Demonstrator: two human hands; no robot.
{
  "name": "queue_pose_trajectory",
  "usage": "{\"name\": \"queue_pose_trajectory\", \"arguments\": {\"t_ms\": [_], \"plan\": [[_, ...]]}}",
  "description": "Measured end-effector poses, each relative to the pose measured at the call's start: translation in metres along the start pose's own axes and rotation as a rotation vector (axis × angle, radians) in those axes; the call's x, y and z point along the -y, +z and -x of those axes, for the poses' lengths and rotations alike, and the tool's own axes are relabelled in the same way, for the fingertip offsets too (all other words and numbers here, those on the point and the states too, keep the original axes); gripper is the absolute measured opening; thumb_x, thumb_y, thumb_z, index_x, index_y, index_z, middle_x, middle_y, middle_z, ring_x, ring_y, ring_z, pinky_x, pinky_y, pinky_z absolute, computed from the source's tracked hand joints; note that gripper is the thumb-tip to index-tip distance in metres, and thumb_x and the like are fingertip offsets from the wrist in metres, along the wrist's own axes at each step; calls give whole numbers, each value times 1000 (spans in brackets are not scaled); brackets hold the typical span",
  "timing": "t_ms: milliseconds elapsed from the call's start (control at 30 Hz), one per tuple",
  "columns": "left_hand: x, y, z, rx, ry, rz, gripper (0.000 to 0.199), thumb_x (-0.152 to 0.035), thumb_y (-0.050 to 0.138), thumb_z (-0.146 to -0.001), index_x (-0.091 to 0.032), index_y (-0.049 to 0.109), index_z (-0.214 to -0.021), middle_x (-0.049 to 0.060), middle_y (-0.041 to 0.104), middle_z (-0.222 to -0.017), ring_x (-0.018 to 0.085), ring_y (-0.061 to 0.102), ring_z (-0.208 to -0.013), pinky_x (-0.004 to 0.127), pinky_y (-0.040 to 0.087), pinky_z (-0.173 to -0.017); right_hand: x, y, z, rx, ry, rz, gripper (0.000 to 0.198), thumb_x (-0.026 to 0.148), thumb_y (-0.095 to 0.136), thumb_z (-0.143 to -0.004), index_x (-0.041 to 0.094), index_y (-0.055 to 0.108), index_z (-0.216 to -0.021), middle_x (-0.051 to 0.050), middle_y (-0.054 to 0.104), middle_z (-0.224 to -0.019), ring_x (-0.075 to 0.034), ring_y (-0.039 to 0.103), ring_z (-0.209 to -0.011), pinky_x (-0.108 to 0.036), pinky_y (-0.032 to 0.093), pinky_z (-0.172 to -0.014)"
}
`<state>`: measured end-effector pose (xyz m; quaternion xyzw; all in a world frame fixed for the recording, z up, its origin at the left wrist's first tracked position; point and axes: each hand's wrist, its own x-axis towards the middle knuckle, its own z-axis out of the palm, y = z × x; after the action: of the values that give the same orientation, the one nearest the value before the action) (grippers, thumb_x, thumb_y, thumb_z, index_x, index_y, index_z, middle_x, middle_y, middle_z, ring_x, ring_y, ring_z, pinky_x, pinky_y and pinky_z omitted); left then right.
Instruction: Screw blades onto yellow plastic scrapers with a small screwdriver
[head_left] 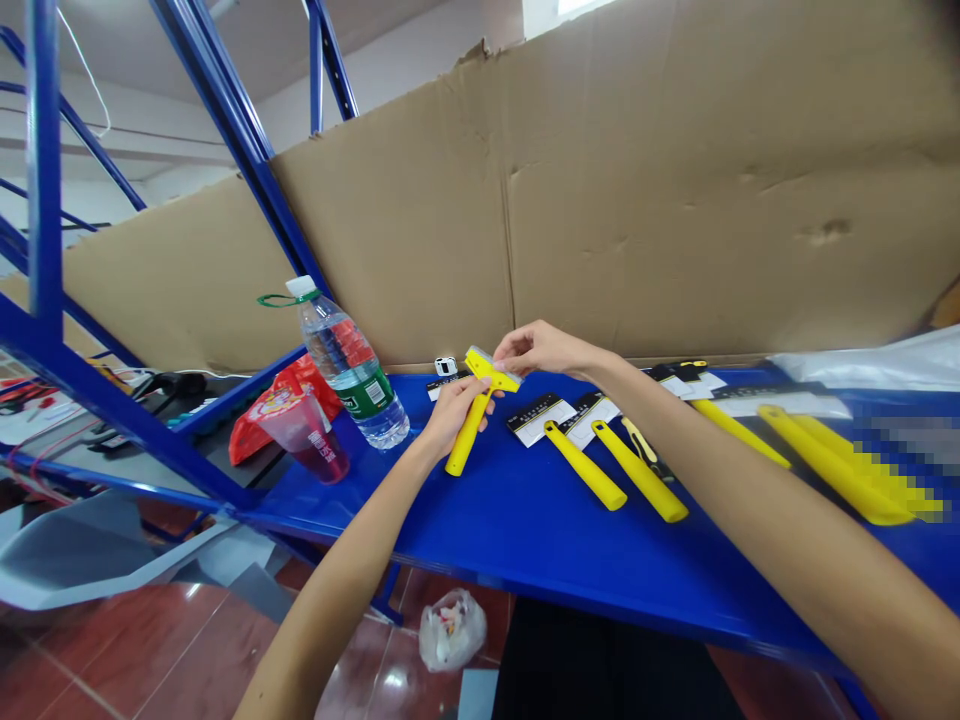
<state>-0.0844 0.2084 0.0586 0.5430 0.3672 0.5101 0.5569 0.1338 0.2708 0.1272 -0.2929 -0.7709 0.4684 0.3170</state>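
A yellow scraper (pixel 466 441) with a wide T-shaped head is in my left hand (pixel 451 412). My left fingers wrap around the neck just below the head, and the handle slants down to the left. My right hand (pixel 538 346) has its fingertips pinched at the upper edge of the head, where a thin clear or pale strip shows. What exactly those fingertips grip is partly hidden. To the right on the blue table (pixel 517 530) lie a yellow handle (pixel 585 466) and a second yellow handle (pixel 639 472), next to black-and-white cards (pixel 541 419).
A large water bottle (pixel 352 370) and a red-tinted plastic cup (pixel 304 440) stand at the left, beside a red bag (pixel 247 432). More yellow handles (pixel 832 462) lie at the right. A cardboard wall (pixel 637 210) closes the back. A white bag (pixel 452 630) sits on the floor.
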Motion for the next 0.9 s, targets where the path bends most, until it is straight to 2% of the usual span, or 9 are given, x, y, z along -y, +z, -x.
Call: {"name": "queue_pose_trajectory", "arguments": {"t_ms": [533, 767, 900], "plan": [[-6, 4, 5, 19, 14, -28, 47, -53, 91, -81, -11, 76, -97, 10, 76, -88, 10, 58, -57, 22, 46, -42, 0, -4, 3, 82, -51, -1, 33, 46, 93, -80, 22, 84, -101, -3, 76, -87, -17, 68, -82, -33, 58, -76], [-2, 3, 5, 49, 40, -16, 48, -57, 89, -83, -12, 76, -92, 4, 69, -73, 9, 54, -49, 23, 44, -42, 11, -6, 9, 85, -51, 54, 36, 49, 92, -80, 21, 88, -102, -3, 76, -84, -16, 65, -79, -32, 54, -74], [1, 2, 4, 51, 44, -12, 46, -55, 88, -85, -13, 76, -97, 6, 72, -78, 10, 56, -51, 23, 45, -43, 13, -8, 10, 85, -54, 75, 37, 50, 92, -79, 22, 90, -104, -4, 77, -84, -16, 65, -78, -31, 53, -72]]}}
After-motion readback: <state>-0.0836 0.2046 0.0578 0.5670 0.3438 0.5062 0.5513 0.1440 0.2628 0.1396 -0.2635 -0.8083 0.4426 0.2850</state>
